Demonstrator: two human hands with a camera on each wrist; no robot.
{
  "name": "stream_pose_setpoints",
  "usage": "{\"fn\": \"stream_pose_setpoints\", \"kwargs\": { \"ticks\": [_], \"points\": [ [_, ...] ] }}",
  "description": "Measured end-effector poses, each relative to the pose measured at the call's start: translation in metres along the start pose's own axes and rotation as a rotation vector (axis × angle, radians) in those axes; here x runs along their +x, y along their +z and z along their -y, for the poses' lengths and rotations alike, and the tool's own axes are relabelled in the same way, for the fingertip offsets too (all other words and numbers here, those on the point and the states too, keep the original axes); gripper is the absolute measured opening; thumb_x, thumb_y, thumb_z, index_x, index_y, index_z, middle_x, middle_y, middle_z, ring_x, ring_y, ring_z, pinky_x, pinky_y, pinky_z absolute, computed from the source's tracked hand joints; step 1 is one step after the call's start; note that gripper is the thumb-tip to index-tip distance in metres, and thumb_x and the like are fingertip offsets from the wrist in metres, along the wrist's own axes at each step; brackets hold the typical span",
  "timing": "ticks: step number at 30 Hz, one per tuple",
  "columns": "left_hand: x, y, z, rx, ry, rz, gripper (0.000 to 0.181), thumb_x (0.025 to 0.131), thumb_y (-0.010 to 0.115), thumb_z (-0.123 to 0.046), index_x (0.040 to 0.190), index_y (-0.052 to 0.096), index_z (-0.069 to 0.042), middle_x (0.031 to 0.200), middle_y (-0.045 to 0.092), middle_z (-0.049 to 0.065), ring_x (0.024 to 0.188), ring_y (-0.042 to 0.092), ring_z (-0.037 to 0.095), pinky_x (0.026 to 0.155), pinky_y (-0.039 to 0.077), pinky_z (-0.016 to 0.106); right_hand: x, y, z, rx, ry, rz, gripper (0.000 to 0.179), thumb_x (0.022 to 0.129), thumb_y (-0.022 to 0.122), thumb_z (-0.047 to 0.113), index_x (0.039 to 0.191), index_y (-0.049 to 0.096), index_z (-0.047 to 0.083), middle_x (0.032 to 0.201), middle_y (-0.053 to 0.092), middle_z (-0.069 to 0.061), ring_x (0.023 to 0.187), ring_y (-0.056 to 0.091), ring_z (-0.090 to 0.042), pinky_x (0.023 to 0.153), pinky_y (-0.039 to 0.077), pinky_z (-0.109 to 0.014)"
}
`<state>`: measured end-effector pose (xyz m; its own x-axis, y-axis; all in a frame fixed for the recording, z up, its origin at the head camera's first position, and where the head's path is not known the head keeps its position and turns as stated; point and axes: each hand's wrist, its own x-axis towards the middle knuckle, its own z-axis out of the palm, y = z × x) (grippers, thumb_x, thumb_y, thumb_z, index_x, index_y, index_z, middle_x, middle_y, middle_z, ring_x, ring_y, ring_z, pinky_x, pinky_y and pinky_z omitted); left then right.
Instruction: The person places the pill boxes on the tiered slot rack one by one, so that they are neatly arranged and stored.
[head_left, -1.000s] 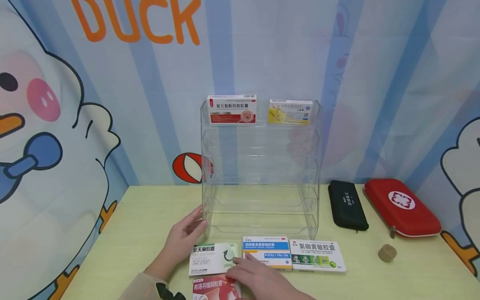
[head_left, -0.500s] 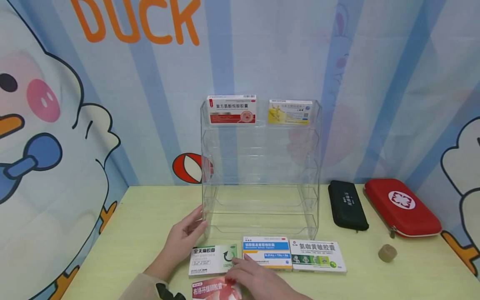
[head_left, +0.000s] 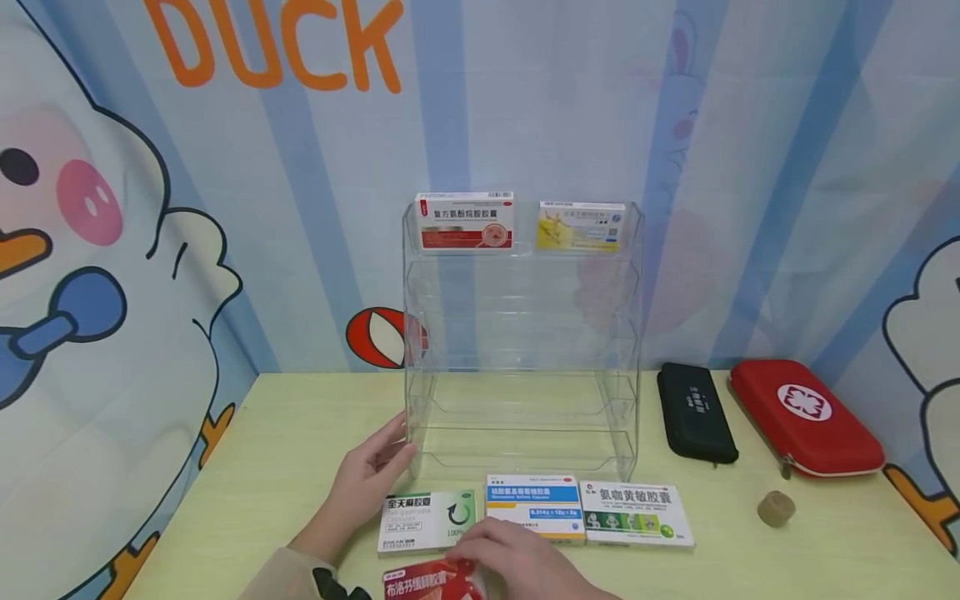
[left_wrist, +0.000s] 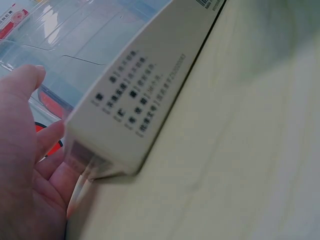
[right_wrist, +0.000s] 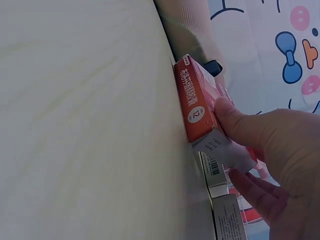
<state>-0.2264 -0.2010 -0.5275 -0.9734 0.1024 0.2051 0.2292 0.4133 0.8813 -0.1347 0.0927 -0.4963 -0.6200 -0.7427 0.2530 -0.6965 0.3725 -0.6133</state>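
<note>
At the bottom centre of the head view, the right hand (head_left: 525,562) grips the red box (head_left: 429,582); lower left of centre, the left hand (head_left: 360,483), fingers relaxed, touches the rack (head_left: 522,350).

- Evenly bright in head view.
- Dimmer, greyer in wrist views.
- Streaked with glare on clear rack (left_wrist: 85,37), left wrist.
- Blurred on white box (left_wrist: 125,95), near end.
</note>
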Motion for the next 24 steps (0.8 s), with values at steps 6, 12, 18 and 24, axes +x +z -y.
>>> {"fn": "stream_pose_setpoints", "kwargs": {
  "ticks": [6,12,18,24],
  "points": [
    [0.0,-0.001,-0.001,0.002,-0.006,0.004,0.059,0.11,0.07,-0.032,0.166,0.051,-0.031,0.163,0.062,0.005,0.139,0.071,0.03,0.114,0.059,0.042,0.001,-0.001,0.002,0.046,0.05,-0.011,0.043,0.104,0.079,0.04,0.141,0.073,0.02,0.137,0.071,0.007,0.121,0.066,-0.003,0.103,0.061,-0.024],
    [-0.001,-0.002,-0.001,0.017,-0.004,-0.002,0.059,0.11,0.07,-0.032,0.166,0.051,-0.03,0.163,0.062,0.004,0.138,0.071,0.029,0.114,0.059,0.043,0.004,-0.009,0.008,0.202,0.21,0.017,0.034,0.101,0.082,0.031,0.135,0.078,0.026,0.135,0.073,0.01,0.117,0.062,0.004,0.099,0.06,-0.02],
    [-0.001,0.0,0.0,0.02,0.001,0.001,0.06,0.11,0.071,-0.033,0.166,0.051,-0.032,0.163,0.062,0.005,0.139,0.071,0.029,0.114,0.059,0.046,0.001,-0.02,0.012,0.33,0.219,-0.055,0.024,0.102,0.081,0.028,0.126,0.081,0.029,0.128,0.077,0.009,0.111,0.066,0.002,0.094,0.062,-0.018],
    [0.0,-0.001,0.0,0.021,0.013,0.0,0.059,0.109,0.071,-0.034,0.165,0.052,-0.033,0.16,0.065,0.004,0.137,0.072,0.028,0.112,0.061,0.037,0.003,-0.04,0.014,0.23,0.162,-0.209,0.025,0.099,0.083,0.025,0.124,0.082,0.028,0.126,0.078,0.007,0.111,0.071,-0.003,0.093,0.064,-0.019]
  ]
}}
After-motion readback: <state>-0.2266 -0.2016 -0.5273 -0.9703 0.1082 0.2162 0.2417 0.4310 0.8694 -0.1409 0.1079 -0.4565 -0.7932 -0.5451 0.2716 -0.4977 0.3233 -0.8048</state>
